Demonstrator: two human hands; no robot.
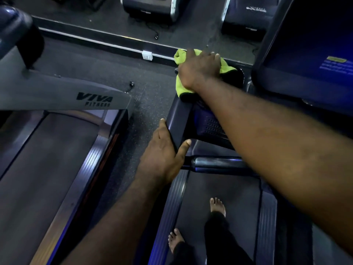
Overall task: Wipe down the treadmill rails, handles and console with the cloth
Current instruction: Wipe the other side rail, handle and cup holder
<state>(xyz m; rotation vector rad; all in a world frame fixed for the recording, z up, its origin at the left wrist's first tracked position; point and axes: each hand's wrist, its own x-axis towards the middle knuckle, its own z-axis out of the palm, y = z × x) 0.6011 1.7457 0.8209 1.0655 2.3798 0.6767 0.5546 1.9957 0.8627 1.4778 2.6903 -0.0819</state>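
1. Right hand (198,70): it lies flat on the lime-green cloth (181,89), fingers extended and slightly spread, pressing down. It does not pinch the cloth.

2. Cloth: it is bunched under your right hand at the far left corner of the treadmill console (210,128), partly over a dark recess there. Green folds show beyond the fingertips and below the wrist.

3. Left hand (164,155): it grips the near left edge of the console, with the thumb on the inner face and the fingers wrapped round the outer face.

4. Handle bar (215,163): it runs crosswise just beside your left thumb, below the console. Neither hand touches it.

5. Screen (305,44): it stands at the right of the console, dark, with a small lit panel near the frame edge.

6. Stance: both bare feet (217,205) are on the treadmill belt (202,188).

7. Surroundings: a second treadmill (76,96) marked VIVA FITNESS stands to your left across a strip of speckled floor (149,96).
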